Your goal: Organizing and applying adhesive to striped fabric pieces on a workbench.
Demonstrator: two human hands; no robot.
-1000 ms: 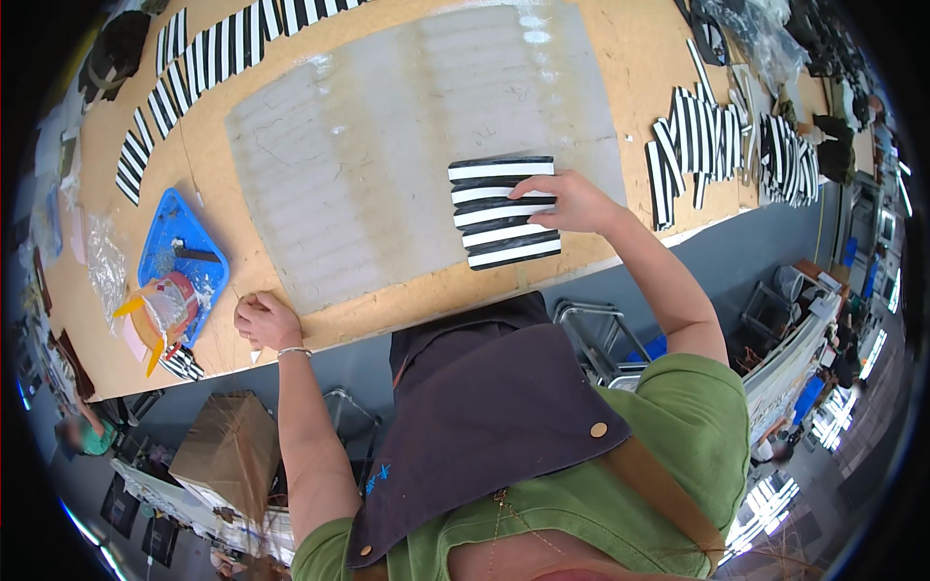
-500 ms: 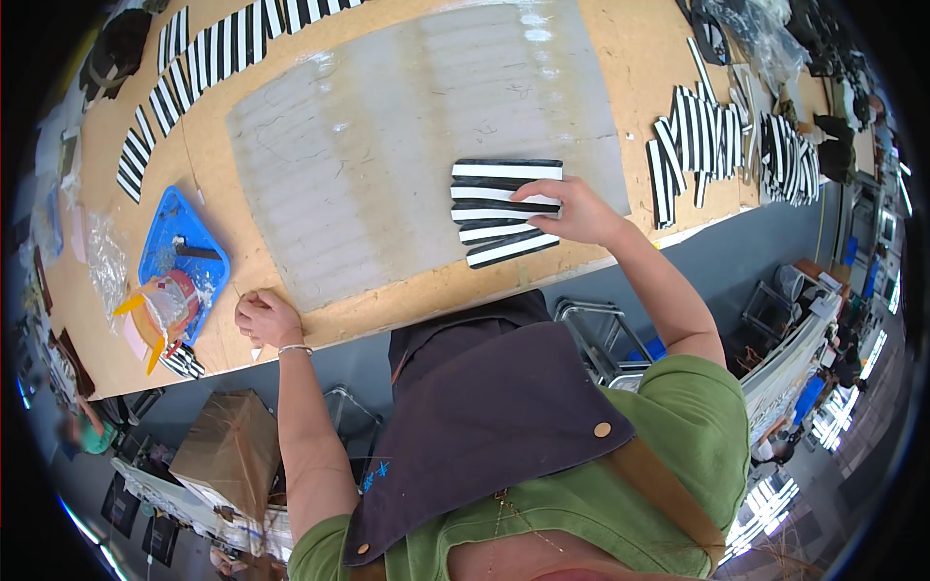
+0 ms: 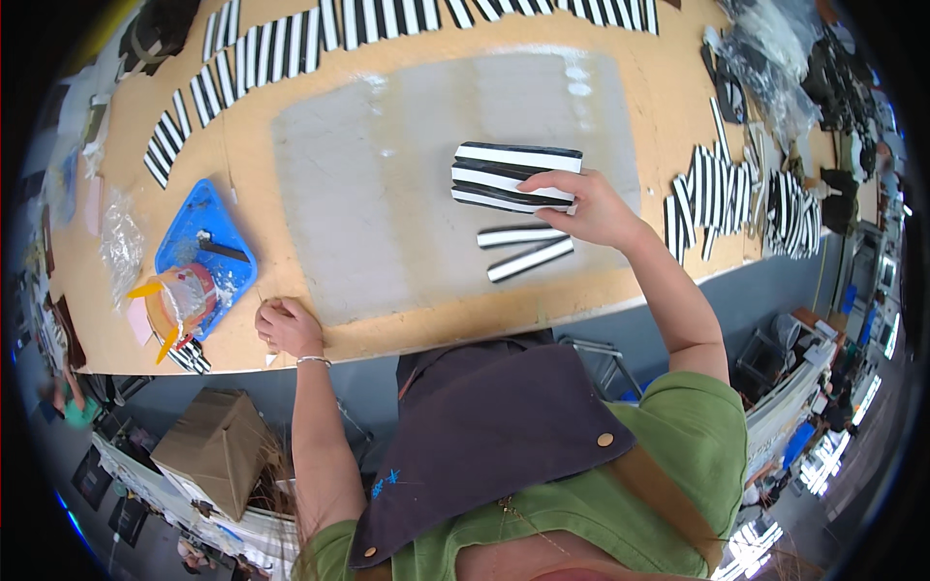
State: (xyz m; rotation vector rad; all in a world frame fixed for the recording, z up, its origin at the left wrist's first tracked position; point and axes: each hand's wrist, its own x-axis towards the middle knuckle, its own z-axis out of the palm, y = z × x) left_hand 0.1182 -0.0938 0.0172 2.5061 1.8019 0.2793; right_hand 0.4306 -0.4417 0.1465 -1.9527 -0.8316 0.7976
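My right hand point(image 3: 589, 206) grips a few black-and-white strips point(image 3: 492, 174) at their right ends, thumb and fingers closed round them. The strips lie side by side over the grey sheet point(image 3: 358, 232); whether they touch it I cannot tell. Two loose strips point(image 3: 531, 259) rest on the sheet just nearer to me, apart from the held ones. My left hand point(image 3: 288, 327) rests on the table near its front edge with fingers curled in; whatever they hold, if anything, is hidden.
A blue tray point(image 3: 237, 254) with a dark tool stands left, a tub point(image 3: 190, 295) with yellow handles over its near end. Rows of striped strips point(image 3: 281, 50) line the far side. More strip piles point(image 3: 715, 198) and clear plastic point(image 3: 775, 58) lie right.
My right hand has moved the gripped strips away from me, leaving two strips behind on the sheet. The whole view has shifted slightly; my left hand stays curled on the table.
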